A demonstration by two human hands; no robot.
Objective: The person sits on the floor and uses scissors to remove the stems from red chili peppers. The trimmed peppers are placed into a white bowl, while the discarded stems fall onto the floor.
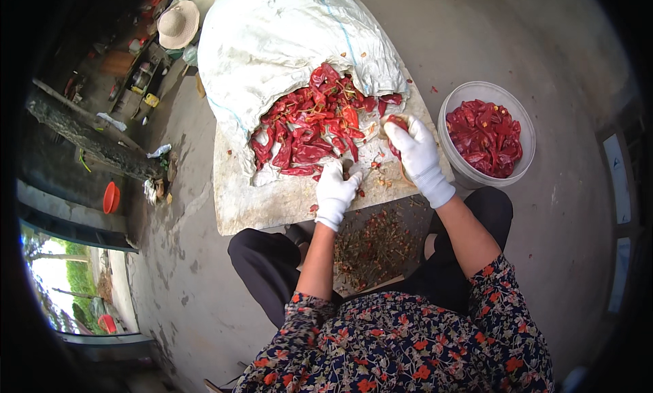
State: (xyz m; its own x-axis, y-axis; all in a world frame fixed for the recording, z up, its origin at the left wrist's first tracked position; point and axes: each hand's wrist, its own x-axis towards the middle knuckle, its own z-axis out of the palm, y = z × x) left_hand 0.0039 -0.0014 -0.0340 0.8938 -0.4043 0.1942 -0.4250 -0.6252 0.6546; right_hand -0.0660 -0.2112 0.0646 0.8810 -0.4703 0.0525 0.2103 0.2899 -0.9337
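Observation:
My right hand (417,147), in a white knit glove, grips a red chili pepper (397,121) above the right side of a low board (260,204). My left hand (336,193), gloved the same way with dark, soiled fingertips, is over the board's near part. Its fingers curl inward, and whether anything is between them is hidden. Just beyond it, a heap of wrinkled red chili peppers (306,132) spills from the mouth of a large white woven sack (285,41). Small pepper scraps and seeds (380,178) are scattered between my hands.
A white plastic bucket (530,138) of red peppers (484,138) stands on the concrete floor, right of the board. Pepper stems and debris (377,245) are piled between my feet. To the left are a log (92,132), a red basin (111,197) and a straw hat (178,24).

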